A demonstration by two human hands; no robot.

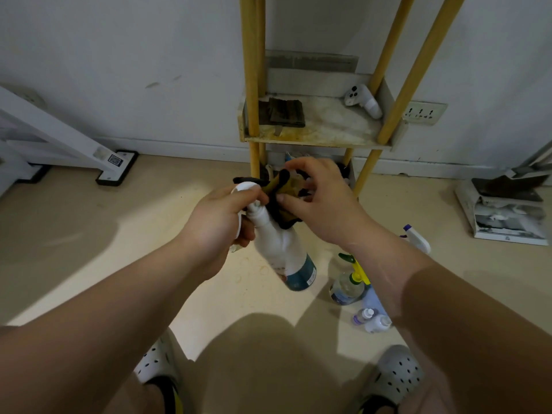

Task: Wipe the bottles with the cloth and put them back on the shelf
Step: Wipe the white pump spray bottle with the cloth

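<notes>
Left grip (218,222) is curling closed round the trigger head of the white spray bottle (277,246), holding it tilted in the air just before the front edge of the shelf (313,141). Right grip (322,201) is pinching the yellow-and-black cloth (283,186) against the bottle's neck.

Recommendation: wrap the cloth fully and wipe down toward the labelled base, turning the bottle with the left grip. Other bottles (348,286) are standing on the floor (119,234).

Dim, shadowed, wide-angle edge distortion

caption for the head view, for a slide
Left hand grips a white spray bottle by its neck; right hand holds a dark cloth against it, before the shelf.
</notes>
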